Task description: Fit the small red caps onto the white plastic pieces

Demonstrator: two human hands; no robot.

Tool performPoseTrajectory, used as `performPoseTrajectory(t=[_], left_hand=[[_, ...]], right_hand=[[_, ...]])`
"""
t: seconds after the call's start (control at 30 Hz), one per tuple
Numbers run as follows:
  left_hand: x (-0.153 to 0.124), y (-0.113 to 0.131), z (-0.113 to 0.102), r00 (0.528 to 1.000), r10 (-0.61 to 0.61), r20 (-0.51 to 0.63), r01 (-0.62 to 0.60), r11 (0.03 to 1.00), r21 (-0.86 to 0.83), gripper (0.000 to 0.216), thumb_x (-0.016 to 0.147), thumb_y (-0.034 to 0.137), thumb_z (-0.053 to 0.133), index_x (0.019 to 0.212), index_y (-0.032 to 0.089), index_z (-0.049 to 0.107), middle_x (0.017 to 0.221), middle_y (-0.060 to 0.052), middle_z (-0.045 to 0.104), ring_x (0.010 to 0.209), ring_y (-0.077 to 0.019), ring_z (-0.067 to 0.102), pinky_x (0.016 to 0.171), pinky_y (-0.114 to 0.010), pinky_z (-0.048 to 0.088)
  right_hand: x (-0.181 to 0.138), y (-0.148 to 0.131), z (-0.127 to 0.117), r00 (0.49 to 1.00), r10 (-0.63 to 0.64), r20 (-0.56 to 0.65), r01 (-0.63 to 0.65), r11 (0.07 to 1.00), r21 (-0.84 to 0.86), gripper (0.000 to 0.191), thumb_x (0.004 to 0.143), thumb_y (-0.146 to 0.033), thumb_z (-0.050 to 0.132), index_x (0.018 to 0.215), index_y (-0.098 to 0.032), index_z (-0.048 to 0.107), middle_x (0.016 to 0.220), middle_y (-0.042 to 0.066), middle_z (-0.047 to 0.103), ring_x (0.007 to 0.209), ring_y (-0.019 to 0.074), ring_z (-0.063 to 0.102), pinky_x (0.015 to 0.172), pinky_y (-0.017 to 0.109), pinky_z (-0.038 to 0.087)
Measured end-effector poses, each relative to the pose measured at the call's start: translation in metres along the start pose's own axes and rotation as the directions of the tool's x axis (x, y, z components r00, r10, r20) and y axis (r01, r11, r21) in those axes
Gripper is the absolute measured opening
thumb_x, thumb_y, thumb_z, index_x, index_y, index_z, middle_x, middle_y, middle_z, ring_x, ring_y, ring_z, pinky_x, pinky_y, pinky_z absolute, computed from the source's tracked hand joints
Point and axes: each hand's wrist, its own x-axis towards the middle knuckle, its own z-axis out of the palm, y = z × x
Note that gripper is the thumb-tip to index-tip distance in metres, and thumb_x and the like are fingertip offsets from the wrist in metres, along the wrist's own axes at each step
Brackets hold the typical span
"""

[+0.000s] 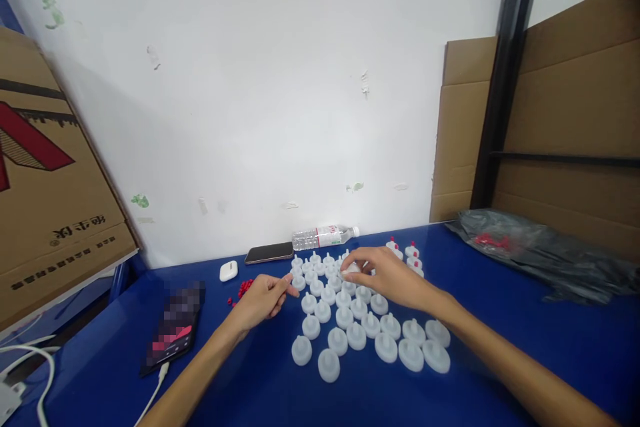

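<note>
Several white plastic caps point(356, 335) stand in rows on the blue table point(500, 320). My right hand point(387, 277) reaches over the rows, its fingertips pinched on one white cap point(351, 269) near the back. My left hand point(264, 299) rests on the table left of the caps, fingers curled with thumb and forefinger together; what they hold is too small to make out. A small heap of red pieces point(244, 289) lies just beyond my left hand. A few caps with red tips point(411, 251) stand at the back right.
A phone on a cable point(173, 328) lies at the left, a second phone point(269, 253), a white earbud case point(229, 270) and a lying water bottle point(325, 237) near the wall. A dark plastic bag point(540, 250) lies right. Cardboard boxes point(45, 167) stand on both sides.
</note>
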Motion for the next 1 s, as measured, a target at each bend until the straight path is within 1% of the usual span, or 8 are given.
performPoseTrajectory(t=[0.1, 0.17, 0.27, 0.33, 0.43, 0.6, 0.87, 1.0], left_hand=[[0.002, 0.001, 0.002, 0.997, 0.044, -0.065, -0.048, 0.997, -0.061, 0.052, 0.077, 0.060, 0.064, 0.093, 0.011, 0.070, 0.059, 0.005, 0.054, 0.044, -0.0071, 0.045, 0.043, -0.020, 0.030], [0.002, 0.003, 0.004, 0.988, 0.125, -0.090, -0.135, 0.985, -0.112, 0.052, 0.077, 0.057, 0.067, 0.102, 0.012, 0.067, 0.073, 0.000, 0.064, 0.049, -0.0093, 0.055, 0.045, -0.021, 0.036], [0.001, 0.006, 0.012, 0.968, 0.235, -0.087, -0.248, 0.948, -0.200, 0.050, 0.079, 0.055, 0.069, 0.107, 0.015, 0.060, 0.088, -0.006, 0.072, 0.057, -0.0142, 0.066, 0.048, -0.022, 0.043], [-0.002, 0.007, 0.019, 0.958, 0.279, -0.061, -0.285, 0.934, -0.217, 0.043, 0.080, 0.052, 0.070, 0.099, 0.016, 0.060, 0.086, -0.007, 0.073, 0.061, -0.0168, 0.069, 0.047, -0.021, 0.043], [-0.008, 0.008, 0.029, 0.945, 0.325, -0.024, -0.324, 0.930, -0.170, 0.034, 0.082, 0.047, 0.071, 0.090, 0.015, 0.064, 0.076, -0.005, 0.069, 0.065, -0.0175, 0.068, 0.045, -0.019, 0.042], [-0.010, 0.009, 0.036, 0.915, 0.389, -0.104, -0.401, 0.903, -0.154, 0.029, 0.080, 0.043, 0.075, 0.086, 0.014, 0.072, 0.089, -0.006, 0.065, 0.062, -0.0127, 0.061, 0.042, -0.019, 0.042], [-0.008, 0.009, 0.037, 0.939, 0.330, -0.098, -0.344, 0.913, -0.222, 0.031, 0.077, 0.043, 0.077, 0.086, 0.013, 0.073, 0.067, -0.004, 0.068, 0.062, -0.0169, 0.065, 0.043, -0.020, 0.044], [-0.014, 0.013, 0.043, 0.953, 0.300, -0.053, -0.304, 0.929, -0.213, 0.033, 0.078, 0.045, 0.077, 0.086, 0.013, 0.072, 0.055, -0.001, 0.064, 0.051, -0.0157, 0.062, 0.041, -0.020, 0.041]], right_hand=[[-0.003, -0.011, 0.017, 0.992, -0.015, -0.123, 0.001, 0.994, -0.109, 0.014, 0.093, -0.034, 0.062, 0.100, -0.025, 0.071, 0.095, 0.003, 0.074, 0.079, 0.0189, 0.066, 0.074, 0.034, 0.052], [-0.005, -0.017, 0.026, 0.981, -0.059, -0.183, 0.033, 0.989, -0.144, 0.013, 0.094, -0.028, 0.061, 0.103, -0.024, 0.069, 0.100, 0.004, 0.073, 0.088, 0.0207, 0.067, 0.080, 0.036, 0.052], [-0.008, -0.023, 0.035, 0.970, -0.137, -0.198, 0.103, 0.980, -0.171, 0.012, 0.094, -0.021, 0.062, 0.103, -0.023, 0.068, 0.103, 0.003, 0.073, 0.097, 0.0211, 0.066, 0.086, 0.036, 0.051], [-0.009, -0.025, 0.039, 0.970, -0.172, -0.173, 0.135, 0.970, -0.204, 0.010, 0.093, -0.020, 0.063, 0.102, -0.023, 0.068, 0.100, 0.002, 0.074, 0.093, 0.0207, 0.065, 0.085, 0.036, 0.051], [-0.010, -0.026, 0.043, 0.970, -0.204, -0.130, 0.163, 0.948, -0.273, 0.008, 0.093, -0.022, 0.064, 0.100, -0.023, 0.069, 0.098, 0.002, 0.075, 0.089, 0.0212, 0.063, 0.079, 0.035, 0.050], [-0.012, -0.028, 0.046, 0.969, -0.221, -0.108, 0.176, 0.931, -0.319, 0.009, 0.092, -0.021, 0.066, 0.100, -0.023, 0.070, 0.094, 0.001, 0.075, 0.088, 0.0208, 0.061, 0.074, 0.033, 0.049], [-0.014, -0.028, 0.047, 0.966, -0.239, -0.103, 0.196, 0.929, -0.315, 0.010, 0.092, -0.023, 0.065, 0.101, -0.024, 0.069, 0.093, 0.001, 0.074, 0.089, 0.0196, 0.061, 0.071, 0.031, 0.048], [-0.013, -0.027, 0.049, 0.962, -0.246, -0.119, 0.197, 0.925, -0.324, 0.008, 0.092, -0.022, 0.065, 0.099, -0.023, 0.069, 0.089, 0.002, 0.074, 0.087, 0.0203, 0.061, 0.069, 0.031, 0.048]])
